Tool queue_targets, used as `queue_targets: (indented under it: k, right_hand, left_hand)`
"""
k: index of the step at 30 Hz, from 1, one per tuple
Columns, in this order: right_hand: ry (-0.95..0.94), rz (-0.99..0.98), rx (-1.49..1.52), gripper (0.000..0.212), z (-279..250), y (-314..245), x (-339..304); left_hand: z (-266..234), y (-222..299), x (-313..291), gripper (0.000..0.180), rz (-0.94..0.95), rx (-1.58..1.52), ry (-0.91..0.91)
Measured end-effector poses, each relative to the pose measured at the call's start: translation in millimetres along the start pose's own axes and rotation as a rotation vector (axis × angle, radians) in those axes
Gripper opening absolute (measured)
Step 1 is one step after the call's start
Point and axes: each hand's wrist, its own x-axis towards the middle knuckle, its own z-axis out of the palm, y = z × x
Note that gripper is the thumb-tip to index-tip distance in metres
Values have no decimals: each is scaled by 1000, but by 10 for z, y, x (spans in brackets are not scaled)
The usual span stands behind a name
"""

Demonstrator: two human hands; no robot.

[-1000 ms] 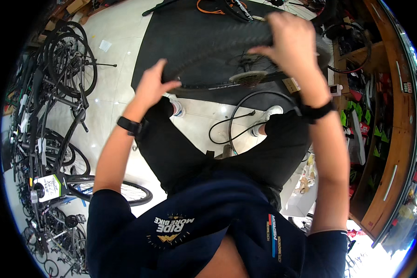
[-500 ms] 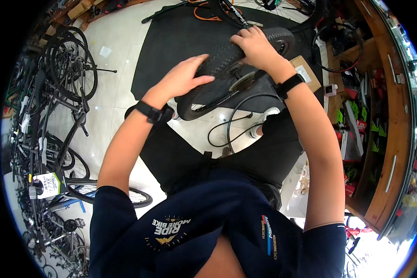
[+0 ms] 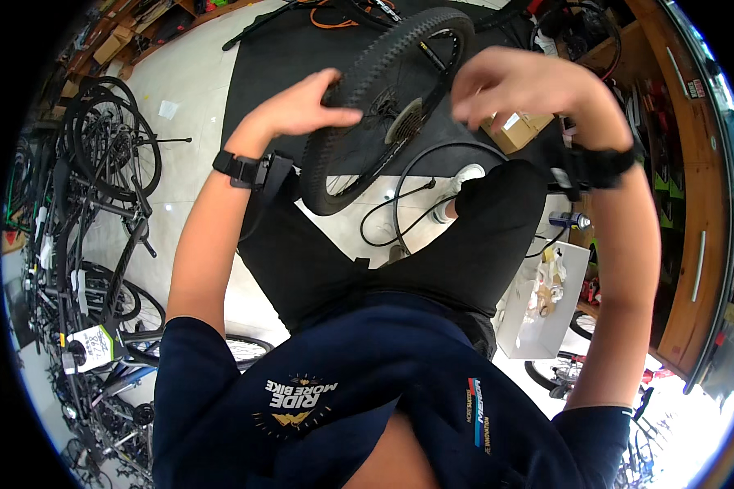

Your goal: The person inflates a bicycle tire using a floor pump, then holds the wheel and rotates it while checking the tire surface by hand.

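A bicycle wheel [image 3: 322, 163] with a black knobby tyre stands upright and slanted in front of me, its cassette [image 3: 405, 122] facing right. My left hand [image 3: 298, 106] grips the tyre's left side, thumb across the tread and fingers at its far edge. Off the wheel, to its right, is my right hand [image 3: 514, 85], blurred, its fingers loosely bent and apart with nothing visible in them. A black hose or cable [image 3: 397, 204] loops over the floor below the wheel.
Under the wheel lies a dark mat [image 3: 261, 90]. A cardboard box [image 3: 518, 130] sits beyond my right knee; a spray can [image 3: 568, 220] and a white carton [image 3: 538, 330] of scraps stand nearer. Bicycles [image 3: 114, 147] crowd the left; a wooden cabinet [image 3: 685, 269] lines the right.
My right hand has let go of the tyre and moved right. The wheel has shifted slightly left and stands more upright, with my left hand still at its left side.
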Motion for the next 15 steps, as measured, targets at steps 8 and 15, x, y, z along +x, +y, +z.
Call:
queue_targets:
  k: [8, 15]
  right_hand:
    - [-167, 568, 372, 44, 1520, 2574, 1990]
    - [208, 657, 775, 26, 2191, 3773, 3055]
  left_hand:
    - [174, 383, 686, 61, 14, -245, 222]
    - [296, 154, 1135, 42, -114, -848, -64]
